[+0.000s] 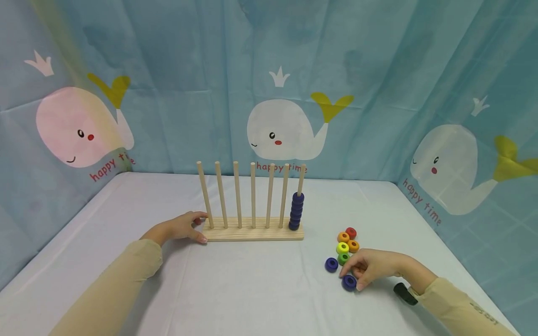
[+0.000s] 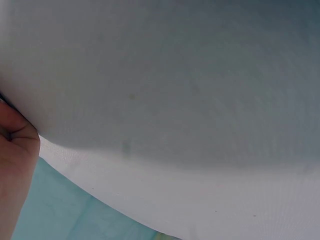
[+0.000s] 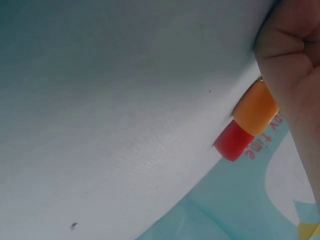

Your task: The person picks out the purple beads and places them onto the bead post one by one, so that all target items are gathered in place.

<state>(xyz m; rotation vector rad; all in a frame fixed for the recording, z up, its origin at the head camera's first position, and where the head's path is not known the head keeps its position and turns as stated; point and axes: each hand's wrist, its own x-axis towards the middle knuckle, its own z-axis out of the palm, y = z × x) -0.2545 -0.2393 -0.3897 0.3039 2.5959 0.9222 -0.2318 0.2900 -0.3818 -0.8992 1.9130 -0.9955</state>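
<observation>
A wooden peg rack (image 1: 254, 235) with several upright pegs stands on the table. Its rightmost peg carries a stack of dark blue beads (image 1: 296, 212); the other pegs are bare. At the rack's left end my left hand (image 1: 183, 227) grips the base, thumb in front and fingers behind. To the right, my right hand (image 1: 378, 267) pinches a dark blue bead (image 1: 349, 283) at table level between thumb and finger. Beside it lie another blue bead (image 1: 331, 264), a green bead (image 1: 343, 259) and a yellow bead (image 1: 342, 248). Both wrist views show only part of each hand.
Two orange beads (image 1: 353, 246) and a red bead (image 1: 350, 232) lie beyond the yellow one. A black strap-like piece (image 1: 405, 294) sits under the right wrist. Blue curtains (image 1: 189, 126) with whale prints border the white tabletop (image 1: 244, 289) at the back and sides.
</observation>
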